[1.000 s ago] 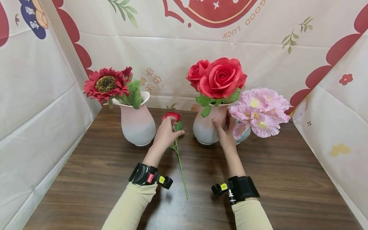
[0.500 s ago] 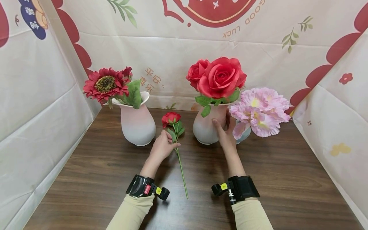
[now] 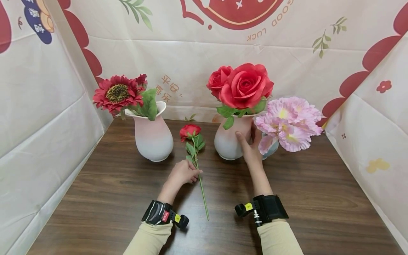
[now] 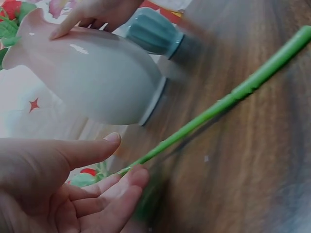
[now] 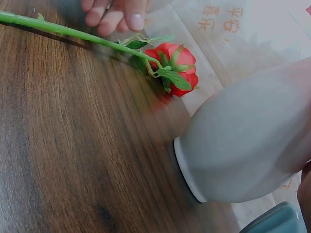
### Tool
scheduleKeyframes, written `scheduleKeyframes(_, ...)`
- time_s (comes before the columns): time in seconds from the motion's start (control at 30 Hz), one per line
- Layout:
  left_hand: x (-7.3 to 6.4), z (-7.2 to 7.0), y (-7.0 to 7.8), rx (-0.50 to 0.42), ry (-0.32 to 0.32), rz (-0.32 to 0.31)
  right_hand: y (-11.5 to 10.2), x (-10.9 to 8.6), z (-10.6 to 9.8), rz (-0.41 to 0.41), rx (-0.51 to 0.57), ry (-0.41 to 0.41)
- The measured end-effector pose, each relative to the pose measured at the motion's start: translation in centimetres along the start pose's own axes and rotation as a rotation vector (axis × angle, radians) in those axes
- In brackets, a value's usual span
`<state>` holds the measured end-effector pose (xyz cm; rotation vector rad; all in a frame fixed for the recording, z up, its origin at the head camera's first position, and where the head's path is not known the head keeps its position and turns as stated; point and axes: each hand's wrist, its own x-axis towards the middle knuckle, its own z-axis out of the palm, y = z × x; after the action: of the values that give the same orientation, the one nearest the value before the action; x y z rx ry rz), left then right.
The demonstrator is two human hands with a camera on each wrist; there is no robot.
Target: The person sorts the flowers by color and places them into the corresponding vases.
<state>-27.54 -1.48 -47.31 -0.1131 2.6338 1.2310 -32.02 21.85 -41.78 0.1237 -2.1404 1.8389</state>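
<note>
A single red rose (image 3: 190, 131) with a green stem lies on the wooden table between two vases. My left hand (image 3: 181, 173) is beside its stem, palm turned toward it. In the left wrist view, the left thumb and fingers are apart with the stem (image 4: 209, 113) just past the fingertips; whether they touch it is unclear. My right hand (image 3: 251, 150) grips the side of a pink-to-grey vase (image 3: 227, 141), thumb in front and the other fingers mostly hidden behind. Two large red roses (image 3: 245, 86) stand in this vase.
At left, a similar vase (image 3: 154, 140) holds a dark red sunflower-like bloom (image 3: 117, 93). Pink flowers (image 3: 291, 124) fill a small blue-green vase (image 4: 151, 30) close to the right hand. Printed cloth (image 3: 191, 53) encloses the table's back and sides.
My left hand has moved from the rose's bloom down along its stem, toward me, uncovering bloom and leaves. The rose stays in place. My right hand still holds the vase.
</note>
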Motion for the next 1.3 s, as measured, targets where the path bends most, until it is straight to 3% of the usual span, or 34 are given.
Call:
scheduleKeyframes(0.37,0.1,1.4,-0.1,-0.003,0.008,-0.032,-0.1,-0.1,-0.1,0.029,-0.008,-0.011)
scheduleKeyframes(0.53,0.1,1.4,-0.3,-0.133,0.011,-0.018,0.0,-0.1,-0.1,0.028,-0.007,-0.01)
scheduleKeyframes(0.63,0.0,1.3,-0.4,-0.206,0.029,0.005,-0.1,-0.1,-0.1,0.03,-0.009,-0.017)
scheduleKeyframes(1.0,-0.5,0.2,0.5,-0.339,0.12,0.131,-0.2,-0.1,0.0,0.011,-0.012,-0.009)
scheduleKeyframes(1.3,-1.0,-1.0,1.9,-0.338,0.243,0.259,-0.1,-0.1,-0.1,0.011,-0.007,-0.008)
